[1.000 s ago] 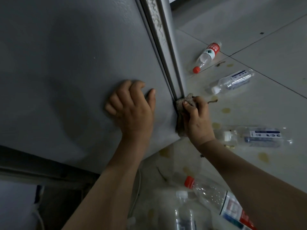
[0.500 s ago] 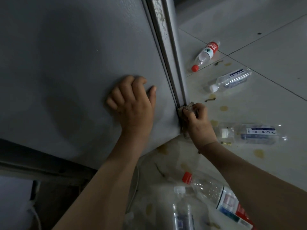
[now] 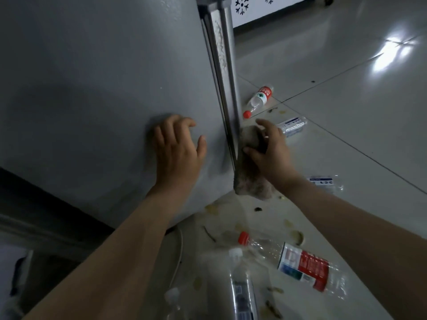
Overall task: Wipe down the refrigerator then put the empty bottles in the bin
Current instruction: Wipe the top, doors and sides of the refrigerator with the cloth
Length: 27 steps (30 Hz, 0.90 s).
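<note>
The refrigerator (image 3: 92,88) under the fingers (image 3: 168,130) of the left hand (image 3: 178,155) is plain matte grey. Its edge strip (image 3: 221,49), just past those fingertips, is paler silver flecked with brownish specks. The cloth (image 3: 249,174) under the right hand (image 3: 272,153) is mottled brown and beige.

Beyond the right fingertips (image 3: 265,124), a clear red-capped bottle (image 3: 258,100) has a red, white and green label. Beside those fingertips, a blue-labelled bottle (image 3: 292,124) shows white and dark blue. Behind the wrists, the near bottle (image 3: 300,266) has a red cap and a red, white and teal label, and the white-capped bottle (image 3: 240,285) has a dark label.

The floor (image 3: 346,112) is pale grey tile with dark joint lines and yellow-brown blotches. Far past the fingers, a white panel (image 3: 254,5) carries black snowflake motifs.
</note>
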Available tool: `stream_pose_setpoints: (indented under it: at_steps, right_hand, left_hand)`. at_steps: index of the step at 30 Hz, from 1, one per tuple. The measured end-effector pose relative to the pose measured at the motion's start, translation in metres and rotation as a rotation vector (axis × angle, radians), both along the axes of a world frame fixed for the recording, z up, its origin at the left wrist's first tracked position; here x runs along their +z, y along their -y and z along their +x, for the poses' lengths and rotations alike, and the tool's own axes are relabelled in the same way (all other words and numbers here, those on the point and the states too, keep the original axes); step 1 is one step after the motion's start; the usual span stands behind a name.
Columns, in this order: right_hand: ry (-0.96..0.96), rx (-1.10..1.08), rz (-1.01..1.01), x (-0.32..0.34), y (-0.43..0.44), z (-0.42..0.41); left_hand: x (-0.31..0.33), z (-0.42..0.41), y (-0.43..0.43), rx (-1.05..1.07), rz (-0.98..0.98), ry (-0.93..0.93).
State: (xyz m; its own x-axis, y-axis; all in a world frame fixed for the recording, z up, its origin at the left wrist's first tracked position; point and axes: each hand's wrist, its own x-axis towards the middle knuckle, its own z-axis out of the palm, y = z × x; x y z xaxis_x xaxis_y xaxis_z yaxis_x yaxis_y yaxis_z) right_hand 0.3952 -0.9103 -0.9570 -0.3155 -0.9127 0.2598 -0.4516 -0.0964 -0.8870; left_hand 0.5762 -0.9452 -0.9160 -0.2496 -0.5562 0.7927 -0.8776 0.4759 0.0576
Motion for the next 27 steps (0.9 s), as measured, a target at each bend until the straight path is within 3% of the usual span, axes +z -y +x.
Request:
stream_pose_setpoints:
  at_steps: [3,8,12,15,20,27]
  right_hand:
    - [0.182,-0.011,0.031,0.031,-0.009,0.002]
    - [0.303,0.044,0.082,0.092,-0.030,-0.004]
    - [0.375,0.115,0.146,0.154,-0.058,-0.013]
    - [0.490,0.101,0.186,0.211,-0.079,-0.020]
    - [0.592,0.058,0.236,0.323,-0.101,-0.042]
    - [0.602,0.086,0.210,0.511,-0.130,-0.072]
  left_hand:
    - [0.019,0.004,-0.010,-0.095,0.061,-0.081]
    - [0.062,-0.005,-0.023,-0.197,0.130,-0.216]
    - [0.115,-0.020,-0.053,-0.241,0.337,-0.346]
    - [0.170,-0.035,-0.079,-0.290,0.358,-0.320]
    - [0.280,-0.057,-0.110,-0.314,0.499,-0.452]
    - [0.466,-0.080,-0.151,-0.359,0.764,-0.540]
